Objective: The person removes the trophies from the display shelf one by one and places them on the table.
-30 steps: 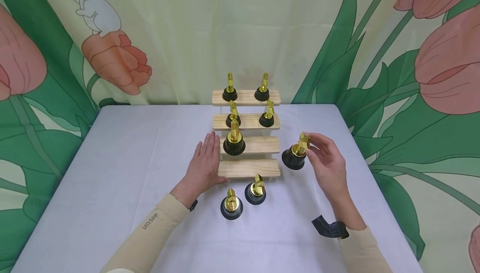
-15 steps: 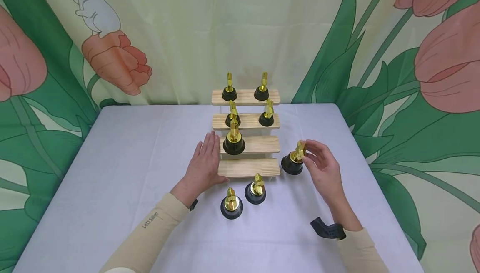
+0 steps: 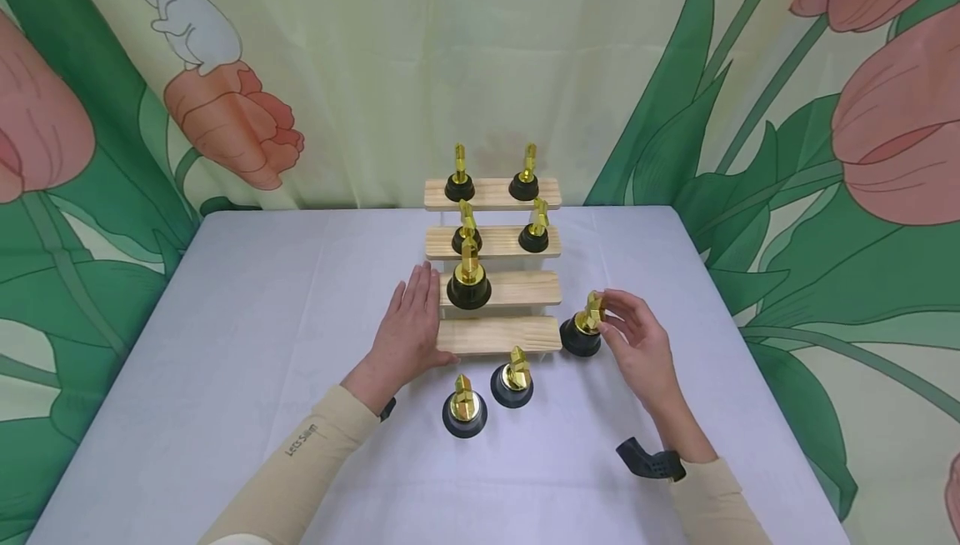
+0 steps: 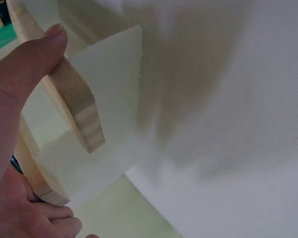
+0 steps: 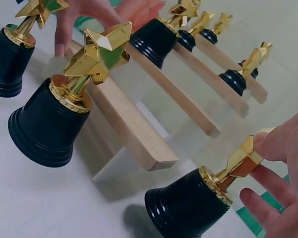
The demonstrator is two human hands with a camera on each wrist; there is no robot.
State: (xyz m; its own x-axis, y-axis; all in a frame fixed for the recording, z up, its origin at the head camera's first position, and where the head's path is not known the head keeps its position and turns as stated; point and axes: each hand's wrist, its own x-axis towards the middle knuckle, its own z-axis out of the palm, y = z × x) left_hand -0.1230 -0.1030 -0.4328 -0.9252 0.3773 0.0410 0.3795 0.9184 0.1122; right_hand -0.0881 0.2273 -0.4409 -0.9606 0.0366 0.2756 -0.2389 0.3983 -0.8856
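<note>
My right hand (image 3: 643,347) pinches the gold star of a black-based trophy (image 3: 581,340) between thumb and fingers. That trophy is tilted in the right wrist view, beside the right end of the lowest plank of a tiered wooden shelf (image 3: 498,335). My left hand (image 3: 403,330) lies with straight fingers along the shelf's left side; in the left wrist view its thumb (image 4: 37,57) rests on a plank end. One star trophy (image 3: 468,288) stands on the left of the second plank from the front. Two more, a left one (image 3: 464,418) and a right one (image 3: 512,387), stand before the shelf.
The two rear planks bear two trophies each, among them one at the top left (image 3: 460,187) and one on the right below (image 3: 533,237). Clear side panels (image 4: 114,74) support the planks. A white cloth (image 3: 285,295) covers the table; a printed curtain (image 3: 360,70) hangs behind.
My right hand has moved left and toward me with the trophy, bringing it closer to the lowest plank's right end. My left hand and the other trophies have stayed put.
</note>
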